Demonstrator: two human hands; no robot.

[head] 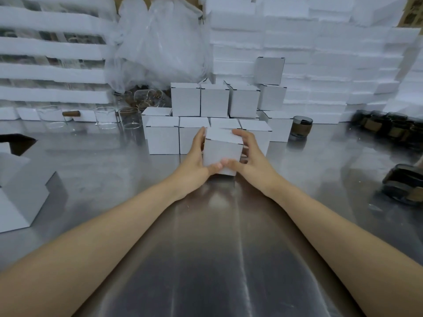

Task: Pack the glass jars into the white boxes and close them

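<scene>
currently, on the steel table [206, 248], a closed white box [223, 149] is gripped from both sides. the left hand [194, 156] and right hand [251, 161] are curled round its flanks, thumbs meeting at the lower front edge. whether a jar is inside cannot be told. just behind, stacked boxes [201, 99] are piled in several tiers; a hard push forward could shift the front row and topple those above. a dark glass jar [299, 125] beside the stack could be struck.
</scene>
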